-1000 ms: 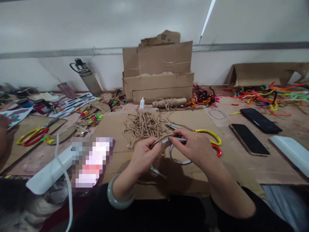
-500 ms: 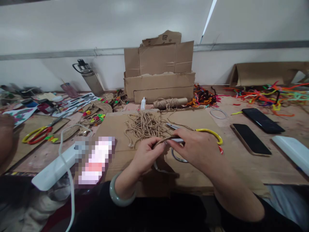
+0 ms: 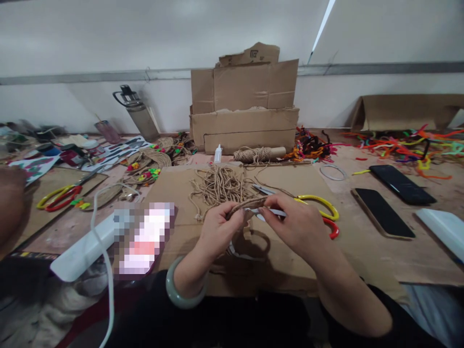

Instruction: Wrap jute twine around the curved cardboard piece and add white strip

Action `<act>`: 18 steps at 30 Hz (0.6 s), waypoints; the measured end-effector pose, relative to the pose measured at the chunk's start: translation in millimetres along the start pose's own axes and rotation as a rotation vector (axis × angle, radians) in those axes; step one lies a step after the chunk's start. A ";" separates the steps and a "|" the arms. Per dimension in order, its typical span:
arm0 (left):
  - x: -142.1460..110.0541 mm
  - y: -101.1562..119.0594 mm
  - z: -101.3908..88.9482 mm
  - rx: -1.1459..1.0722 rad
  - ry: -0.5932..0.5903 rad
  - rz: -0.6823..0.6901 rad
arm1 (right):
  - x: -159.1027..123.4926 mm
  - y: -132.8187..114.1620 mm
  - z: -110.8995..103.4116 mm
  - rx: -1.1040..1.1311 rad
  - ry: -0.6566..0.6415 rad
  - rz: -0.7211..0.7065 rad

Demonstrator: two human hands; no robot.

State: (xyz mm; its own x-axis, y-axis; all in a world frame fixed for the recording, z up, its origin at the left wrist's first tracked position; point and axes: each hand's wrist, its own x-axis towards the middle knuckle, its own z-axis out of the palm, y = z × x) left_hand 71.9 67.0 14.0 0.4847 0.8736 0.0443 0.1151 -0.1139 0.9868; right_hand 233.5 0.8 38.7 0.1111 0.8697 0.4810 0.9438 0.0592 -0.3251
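My left hand is closed, with thumb and index finger pinching brown jute twine. Close on its right, my right hand pinches a thin white strip that runs below the twine. Another pale strip end dangles beneath my left hand; how the two join is hidden by my fingers. Behind the hands lies a heap of cut twine pieces. Scissors with yellow and red handles rest on the cardboard sheet, partly covered by my right hand.
A glue bottle and a twine spool stand before a cardboard box. Two phones and a white ring lie rightward. Leftward are a lit phone, a white power strip, more scissors and another person's hand.
My right fingers have shifted slightly along the white strip, and more of it shows between the hands. A grey curved loop seen below my right hand is no longer there. The view has shifted slightly.
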 end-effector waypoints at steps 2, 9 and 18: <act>-0.8 -0.5 -0.1 -0.005 -0.010 -0.006 | 0.3 2.4 0.2 0.024 -0.007 -0.015; -1.8 2.9 1.5 0.009 -0.015 0.012 | 2.4 2.4 1.1 -0.051 0.065 0.031; -2.7 8.5 2.2 0.058 0.000 0.037 | 6.0 1.7 0.3 -0.112 -0.008 0.085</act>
State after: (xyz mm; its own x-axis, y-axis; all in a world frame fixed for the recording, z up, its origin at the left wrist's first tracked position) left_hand 73.5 62.7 22.0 0.4892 0.8685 0.0803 0.1473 -0.1730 0.9739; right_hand 235.7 6.3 40.8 0.1904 0.8733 0.4485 0.9600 -0.0700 -0.2712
